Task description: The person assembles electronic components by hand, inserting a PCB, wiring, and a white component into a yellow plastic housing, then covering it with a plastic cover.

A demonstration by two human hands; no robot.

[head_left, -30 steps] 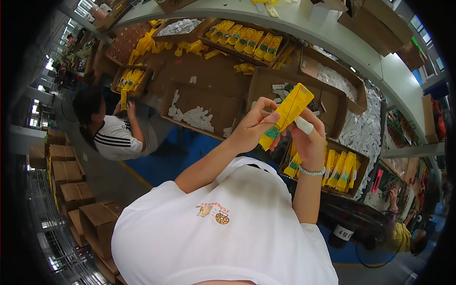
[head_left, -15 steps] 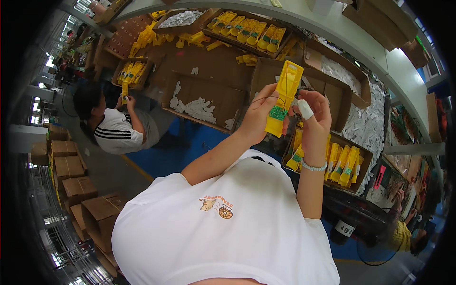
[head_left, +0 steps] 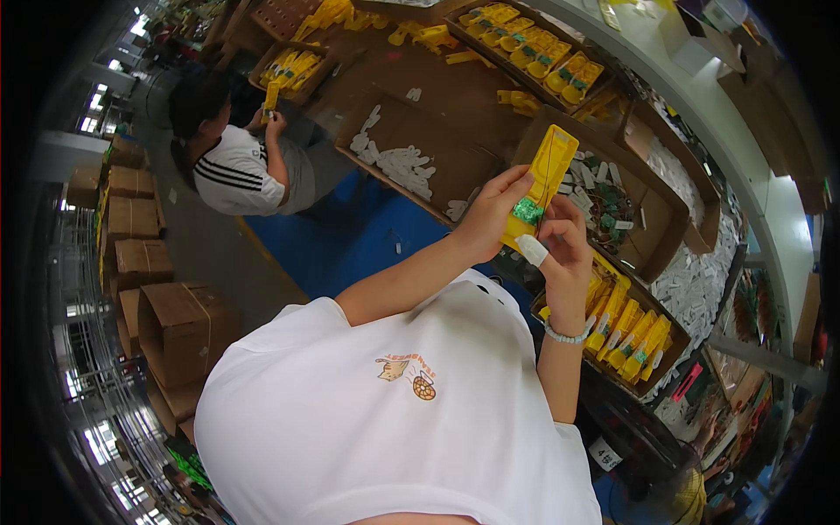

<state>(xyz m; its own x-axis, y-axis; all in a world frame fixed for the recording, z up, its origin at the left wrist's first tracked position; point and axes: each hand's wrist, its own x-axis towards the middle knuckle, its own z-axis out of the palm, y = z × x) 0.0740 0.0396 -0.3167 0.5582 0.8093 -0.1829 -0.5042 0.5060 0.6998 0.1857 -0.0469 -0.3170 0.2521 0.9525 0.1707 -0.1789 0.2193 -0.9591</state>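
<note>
My left hand (head_left: 492, 217) is closed around a long yellow plastic housing (head_left: 555, 157), holding it tilted in front of my chest. A green circuit board (head_left: 528, 211) sits in its lower part, and a thin dark wire runs along the upper part. My right hand (head_left: 567, 249), with a white wrapping on its thumb, closes on the lower end of the housing beside the board. Its fingers are bent, and their tips are partly hidden. Just below that hand stands a box of yellow housings (head_left: 626, 337), some showing green boards.
An open carton (head_left: 652, 197) of small white parts and wires lies beyond my hands. A shallow carton (head_left: 385, 109) with white pieces is left of it. A tray of yellow housings (head_left: 529, 48) stands farther back. A seated co-worker (head_left: 236, 166) is at left; a black fan (head_left: 639, 437) at lower right.
My right hand has moved in from beside the housing to its lower end, the wrapped thumb now against it. The view has turned, and the carton beyond my hands shows more.
</note>
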